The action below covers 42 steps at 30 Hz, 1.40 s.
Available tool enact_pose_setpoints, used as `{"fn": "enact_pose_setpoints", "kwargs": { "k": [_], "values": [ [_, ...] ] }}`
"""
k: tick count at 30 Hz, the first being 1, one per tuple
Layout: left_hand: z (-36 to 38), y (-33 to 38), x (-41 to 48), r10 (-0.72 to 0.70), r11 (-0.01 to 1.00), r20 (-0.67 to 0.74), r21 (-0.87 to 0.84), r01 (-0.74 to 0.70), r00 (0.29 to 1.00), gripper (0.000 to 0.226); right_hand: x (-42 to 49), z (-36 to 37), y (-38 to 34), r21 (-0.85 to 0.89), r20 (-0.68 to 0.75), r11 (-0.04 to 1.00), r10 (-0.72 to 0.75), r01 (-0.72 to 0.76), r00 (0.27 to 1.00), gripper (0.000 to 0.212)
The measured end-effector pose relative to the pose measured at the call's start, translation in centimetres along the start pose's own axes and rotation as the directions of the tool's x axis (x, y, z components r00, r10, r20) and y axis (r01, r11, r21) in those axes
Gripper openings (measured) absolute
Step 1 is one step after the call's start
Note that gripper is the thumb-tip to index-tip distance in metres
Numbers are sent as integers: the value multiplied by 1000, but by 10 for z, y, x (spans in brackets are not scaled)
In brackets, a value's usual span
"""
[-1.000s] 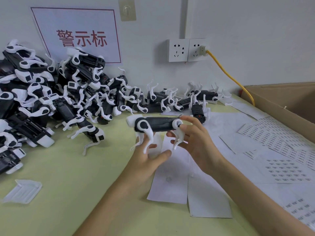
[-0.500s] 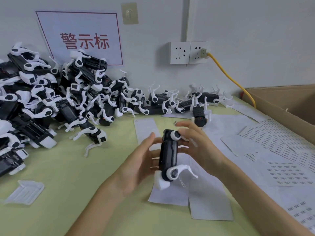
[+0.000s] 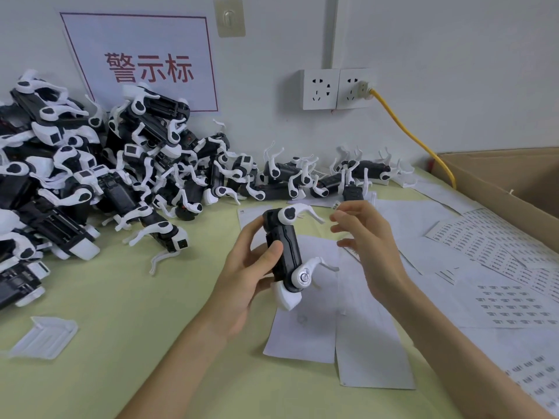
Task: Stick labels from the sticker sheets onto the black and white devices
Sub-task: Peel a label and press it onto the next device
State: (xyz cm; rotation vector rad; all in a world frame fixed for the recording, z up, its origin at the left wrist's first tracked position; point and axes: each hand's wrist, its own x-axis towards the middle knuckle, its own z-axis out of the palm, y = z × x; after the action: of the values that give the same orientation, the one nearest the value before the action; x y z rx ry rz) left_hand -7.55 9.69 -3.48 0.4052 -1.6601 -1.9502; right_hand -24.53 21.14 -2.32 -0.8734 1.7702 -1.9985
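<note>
My left hand grips a black and white device round its black body, thumb on the front, holding it nearly upright above the table. Its white legs point right. My right hand hovers just right of the device, apart from it, fingers loosely curved. A small barcode label shows at its top fingertip; whether it is pinched I cannot tell. Sticker sheets lie to the right. A big heap of devices fills the left.
A row of more devices lines the wall. Blank backing papers lie under my hands. An open cardboard box stands at the right edge, with a yellow cable running to the wall socket. A clear plastic tray lies at the front left.
The device was turned from lying level to upright. My right hand has let go of it and drawn off to the right; my left hand now holds it alone.
</note>
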Motion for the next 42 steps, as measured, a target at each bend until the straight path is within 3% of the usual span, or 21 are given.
{"fn": "enact_pose_setpoints", "kwargs": {
  "k": [4,12,24,42],
  "values": [
    [0,-1,0,6,1000,-35,19,-6,999,53,-1,-3,-6,70,102,998,-4,-3,995,4],
    [0,-4,1,38,996,-65,84,-33,997,54,-11,8,-7,21,360,996,-88,86,929,9],
    [1,-10,2,108,987,-47,125,-102,993,57,-13,11,-3,-71,420,987,-101,144,902,21],
    [0,-13,4,228,936,-49,285,-205,972,51,-15,12,-3,-131,425,965,-154,229,892,14]
  ]
}}
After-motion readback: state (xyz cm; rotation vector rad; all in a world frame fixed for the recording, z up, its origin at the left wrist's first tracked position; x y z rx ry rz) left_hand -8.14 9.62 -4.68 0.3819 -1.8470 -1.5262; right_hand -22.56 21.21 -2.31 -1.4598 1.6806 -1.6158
